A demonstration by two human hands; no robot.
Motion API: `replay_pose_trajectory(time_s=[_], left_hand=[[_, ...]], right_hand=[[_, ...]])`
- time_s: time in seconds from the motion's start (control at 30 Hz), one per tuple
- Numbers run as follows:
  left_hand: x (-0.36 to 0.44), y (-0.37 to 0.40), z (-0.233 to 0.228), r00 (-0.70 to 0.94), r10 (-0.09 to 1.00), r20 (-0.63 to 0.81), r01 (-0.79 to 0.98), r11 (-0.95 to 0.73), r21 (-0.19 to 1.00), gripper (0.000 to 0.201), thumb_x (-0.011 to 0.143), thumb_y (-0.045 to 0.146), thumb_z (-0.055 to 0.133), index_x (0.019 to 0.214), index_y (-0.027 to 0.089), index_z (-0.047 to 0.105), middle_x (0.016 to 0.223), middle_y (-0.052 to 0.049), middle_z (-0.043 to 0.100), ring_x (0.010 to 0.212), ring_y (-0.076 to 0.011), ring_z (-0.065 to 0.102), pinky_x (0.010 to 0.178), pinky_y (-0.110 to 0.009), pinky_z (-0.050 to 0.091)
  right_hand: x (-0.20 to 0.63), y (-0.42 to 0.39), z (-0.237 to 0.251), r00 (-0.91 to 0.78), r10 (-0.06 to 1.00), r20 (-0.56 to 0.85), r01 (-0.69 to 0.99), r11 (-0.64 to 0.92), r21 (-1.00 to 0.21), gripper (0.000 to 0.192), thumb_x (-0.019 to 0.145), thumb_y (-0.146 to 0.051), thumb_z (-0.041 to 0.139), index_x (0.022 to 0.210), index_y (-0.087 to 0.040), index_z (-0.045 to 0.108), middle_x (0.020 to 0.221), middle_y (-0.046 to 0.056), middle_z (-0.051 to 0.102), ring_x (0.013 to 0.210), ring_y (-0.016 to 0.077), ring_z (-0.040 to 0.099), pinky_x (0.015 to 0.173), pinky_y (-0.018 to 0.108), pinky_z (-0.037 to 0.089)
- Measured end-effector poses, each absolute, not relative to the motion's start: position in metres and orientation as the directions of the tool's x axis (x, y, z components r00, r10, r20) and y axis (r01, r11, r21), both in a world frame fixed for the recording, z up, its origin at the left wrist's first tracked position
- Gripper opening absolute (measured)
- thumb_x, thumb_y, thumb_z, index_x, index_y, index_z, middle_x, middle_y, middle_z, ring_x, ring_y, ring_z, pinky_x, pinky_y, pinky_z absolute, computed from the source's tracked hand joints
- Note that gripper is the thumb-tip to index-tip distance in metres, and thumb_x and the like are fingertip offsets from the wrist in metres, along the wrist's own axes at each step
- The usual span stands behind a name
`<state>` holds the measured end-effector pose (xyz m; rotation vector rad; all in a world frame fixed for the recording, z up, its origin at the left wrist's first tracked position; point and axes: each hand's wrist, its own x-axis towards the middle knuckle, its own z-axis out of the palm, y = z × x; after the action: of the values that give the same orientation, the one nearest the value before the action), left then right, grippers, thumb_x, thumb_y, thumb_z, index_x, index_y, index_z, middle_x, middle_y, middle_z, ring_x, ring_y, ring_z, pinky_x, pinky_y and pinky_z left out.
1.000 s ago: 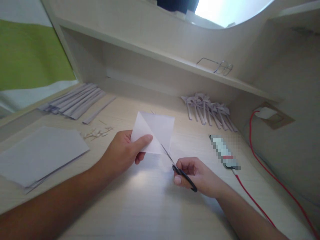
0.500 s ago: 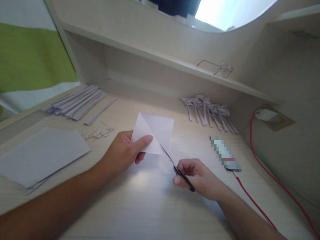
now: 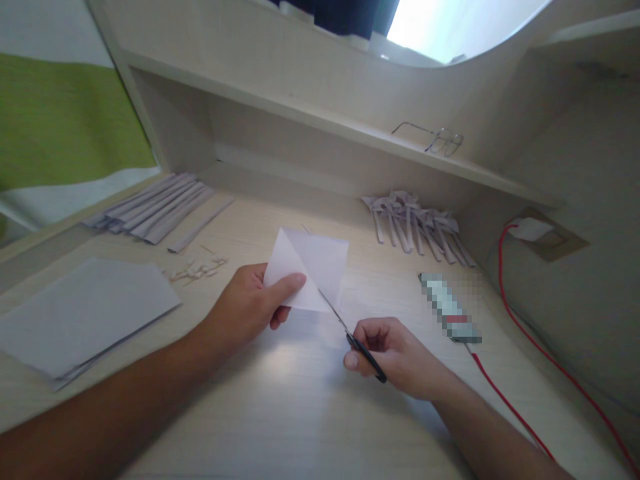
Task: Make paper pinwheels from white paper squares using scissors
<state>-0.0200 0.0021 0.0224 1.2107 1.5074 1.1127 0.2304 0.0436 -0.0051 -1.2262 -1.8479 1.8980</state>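
A white square of paper (image 3: 324, 260) with a diagonal line across it is pinched at its left side by my left hand (image 3: 255, 297), thumb on top and fingers underneath. My right hand (image 3: 390, 353) is closed round the black handles of a pair of scissors (image 3: 367, 357). The blades point up and left and meet the paper's lower right part along the diagonal. The blades look nearly together. Left of my left hand lies a small heap of cotton swab pieces or short sticks (image 3: 200, 268), too small to tell.
Rolled paper strips (image 3: 155, 207) lie at the back left, with a stack of paper sheets (image 3: 90, 313) in front. Several paper pinwheel-like pieces (image 3: 415, 223) are at the back right. A phone (image 3: 447, 307) with a red cable (image 3: 510, 400) lies right; glasses (image 3: 443, 140) rest on the shelf (image 3: 300, 113).
Both hands, the paper and the scissors stay in nearly the same place. The scissors' handles have shifted very slightly left, and the view has tilted a little.
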Motion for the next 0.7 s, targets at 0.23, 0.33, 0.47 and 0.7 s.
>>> replay_pose_trajectory(time_s=[0.23, 0.33, 0.47, 0.7], left_hand=[[-0.0174, 0.0010, 0.0169, -0.050, 0.994, -0.098, 0.196, 0.106, 0.975, 0.047, 0.087, 0.048, 0.059, 0.049, 0.020, 0.050, 0.044, 0.002, 0.053, 0.044, -0.0119, 0.045, 0.049, -0.024, 0.035], [-0.0168, 0.0002, 0.0159, -0.042, 0.994, -0.105, 0.200, 0.111, 0.973, 0.048, 0.087, 0.048, 0.058, 0.049, 0.020, 0.050, 0.045, 0.002, 0.053, 0.045, -0.0122, 0.045, 0.050, -0.024, 0.035], [-0.0163, 0.0002, 0.0163, -0.036, 0.995, -0.098, 0.223, 0.104, 0.969, 0.049, 0.088, 0.050, 0.056, 0.049, 0.021, 0.050, 0.044, 0.001, 0.053, 0.046, -0.0132, 0.046, 0.052, -0.025, 0.036], [-0.0164, 0.0011, 0.0133, -0.043, 0.993, -0.111, 0.169, 0.117, 0.979, 0.049, 0.088, 0.049, 0.058, 0.049, 0.020, 0.050, 0.045, 0.002, 0.053, 0.046, -0.0122, 0.047, 0.051, -0.024, 0.036]], right_hand=[[0.2306, 0.0436, -0.0062, -0.624, 0.671, -0.400, 0.390, -0.176, -0.904, 0.046, 0.068, -0.050, 0.089, 0.067, -0.017, 0.057, 0.057, -0.007, 0.047, 0.053, 0.0076, 0.035, 0.049, 0.025, 0.021], [0.2301, 0.0436, -0.0062, -0.623, 0.675, -0.395, 0.380, -0.181, -0.907, 0.047, 0.067, -0.049, 0.089, 0.066, -0.017, 0.056, 0.056, -0.007, 0.045, 0.052, 0.0072, 0.033, 0.049, 0.024, 0.020], [0.2281, 0.0431, -0.0042, -0.629, 0.671, -0.392, 0.361, -0.195, -0.912, 0.049, 0.066, -0.050, 0.090, 0.064, -0.017, 0.054, 0.056, -0.008, 0.045, 0.052, 0.0068, 0.034, 0.048, 0.024, 0.021], [0.2262, 0.0421, -0.0024, -0.622, 0.679, -0.389, 0.341, -0.213, -0.916, 0.048, 0.066, -0.051, 0.089, 0.062, -0.017, 0.056, 0.054, -0.006, 0.052, 0.051, 0.0070, 0.037, 0.048, 0.024, 0.023]])
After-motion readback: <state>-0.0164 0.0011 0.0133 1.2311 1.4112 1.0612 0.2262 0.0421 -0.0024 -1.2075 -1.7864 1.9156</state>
